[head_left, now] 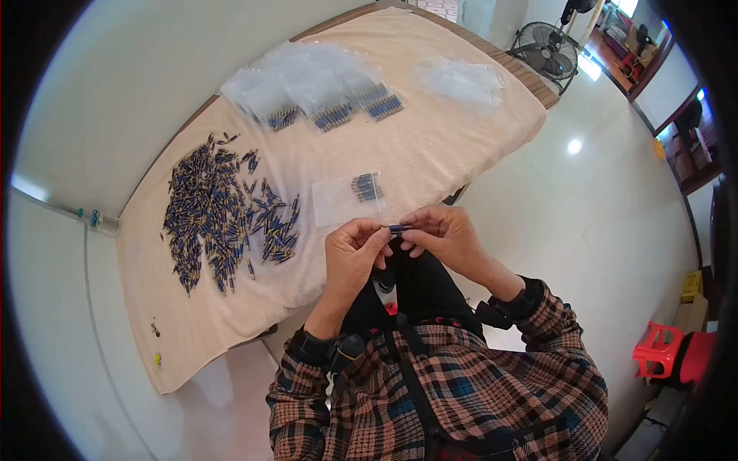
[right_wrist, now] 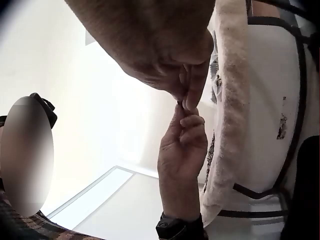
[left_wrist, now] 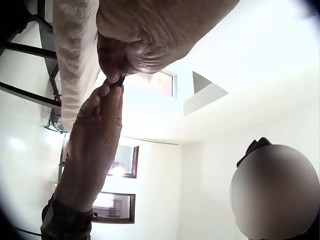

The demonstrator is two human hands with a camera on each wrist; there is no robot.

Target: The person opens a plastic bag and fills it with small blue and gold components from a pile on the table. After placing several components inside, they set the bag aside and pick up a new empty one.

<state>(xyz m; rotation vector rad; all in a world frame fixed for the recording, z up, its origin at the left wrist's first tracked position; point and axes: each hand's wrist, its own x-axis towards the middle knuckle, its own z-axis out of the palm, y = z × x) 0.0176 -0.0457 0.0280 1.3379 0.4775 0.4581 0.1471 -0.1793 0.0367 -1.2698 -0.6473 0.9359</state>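
Note:
Between the two hands, just off the table's near edge, is a small dark blue piece with a gold tint. My left hand pinches one end with thumb and fingers; my right hand pinches the other end. In the left wrist view the dark piece shows between the fingertips of the left hand and right hand. The right wrist view shows the right hand meeting the left hand, the piece mostly hidden. A clear bag lies beyond them with several similar pieces on it.
A large pile of blue and gold pieces covers the table's left part. Filled clear bags lie stacked at the back, flat bags at back right. The beige cloth covers the table. A fan and red stool stand beyond.

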